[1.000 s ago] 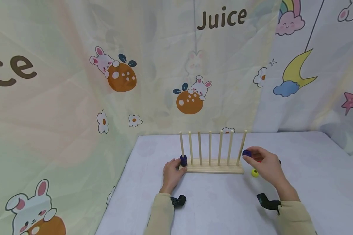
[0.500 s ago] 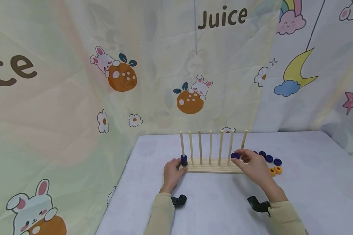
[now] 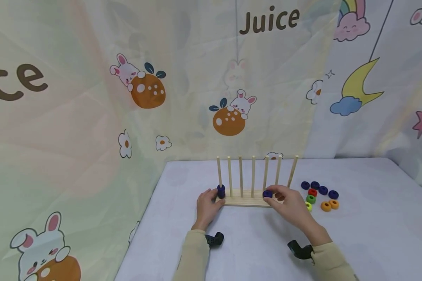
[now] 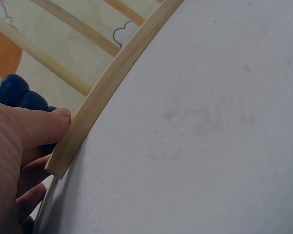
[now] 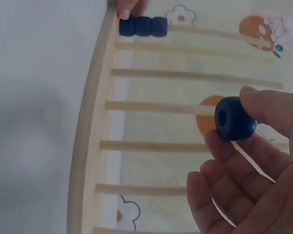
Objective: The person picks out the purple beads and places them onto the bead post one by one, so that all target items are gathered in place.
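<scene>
- Fingers of the left hand (image 3: 206, 207) grip the left end of the wooden rack (image 3: 246, 201), thumb on its front edge; this hold matches the earlier views, so the rack appears steadied.
- On the leftmost peg (image 3: 219, 171), beside that hand, three blue beads (image 3: 220, 191) sit stacked at the foot, unchanged over the last second.
- The right hand (image 3: 290, 205) shows the main change: a second ago beyond the rack's right end, it is now before the fifth peg (image 3: 266, 173). Its thumb and forefinger pinch a fourth blue bead (image 5: 237, 119), hole facing the base side, no peg through it. The bead is thus nearer the stack but not yet threaded.
- Farther right, the hand's shift uncovers loose beads on the surface (image 3: 253, 242): four blue (image 3: 323, 190), one red (image 3: 312, 192), one green (image 3: 311, 199), two orange (image 3: 326, 206) and one yellow (image 3: 309, 207), partly hidden.
</scene>
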The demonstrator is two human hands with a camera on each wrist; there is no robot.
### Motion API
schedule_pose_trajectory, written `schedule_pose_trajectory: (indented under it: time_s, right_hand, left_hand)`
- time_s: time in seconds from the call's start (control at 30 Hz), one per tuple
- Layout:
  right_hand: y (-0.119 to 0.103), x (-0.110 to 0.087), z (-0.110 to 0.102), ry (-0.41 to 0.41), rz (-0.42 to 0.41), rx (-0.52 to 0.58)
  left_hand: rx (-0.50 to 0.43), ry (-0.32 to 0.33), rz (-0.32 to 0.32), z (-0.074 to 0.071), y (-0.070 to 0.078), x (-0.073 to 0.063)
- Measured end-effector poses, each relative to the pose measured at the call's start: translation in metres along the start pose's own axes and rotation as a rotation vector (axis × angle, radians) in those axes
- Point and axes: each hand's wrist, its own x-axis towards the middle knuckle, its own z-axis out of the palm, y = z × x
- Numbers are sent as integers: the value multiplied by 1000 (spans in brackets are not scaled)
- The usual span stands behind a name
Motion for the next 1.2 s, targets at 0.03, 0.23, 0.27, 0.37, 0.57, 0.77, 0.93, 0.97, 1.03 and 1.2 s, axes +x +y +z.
schedule_pose_trajectory:
  time_s: [0.03,0.23,0.27,0.37,0.57,0.77,0.93,0.97,1.03,1.2]
  right_hand:
    - [-1,0,2,-9,-3,-3]
    - [-5,-1,9,-32,-17,-8]
    - [-5,-1,9,-31,-17,-9]
    - [-6,-1,11,-28,-10,-9]
    - [-5,-1,19,-25,-6,13]
    - [-8,-3,27,-31,6,57]
    - [-14,-4,33,-52,9,115]
    - [-16,-4,35,-56,9,121]
    - [-18,-5,37,-65,7,134]
    - [-24,-7,40,-71,-13,130]
  left_hand:
    - [4,0,1,0,0,0]
    - [5,1,3,0,0,0]
    - [4,2,4,0,1,0]
    - [4,8,11,0,2,0]
    - [2,6,5,-1,2,-1]
    - [0,-2,0,-2,3,-1]
    - [-3,-2,0,-2,5,-1]
    - [-1,-3,-1,-2,4,-1]
    - [2,-6,-6,-2,4,-1]
    - [5,-4,-17,0,2,0]
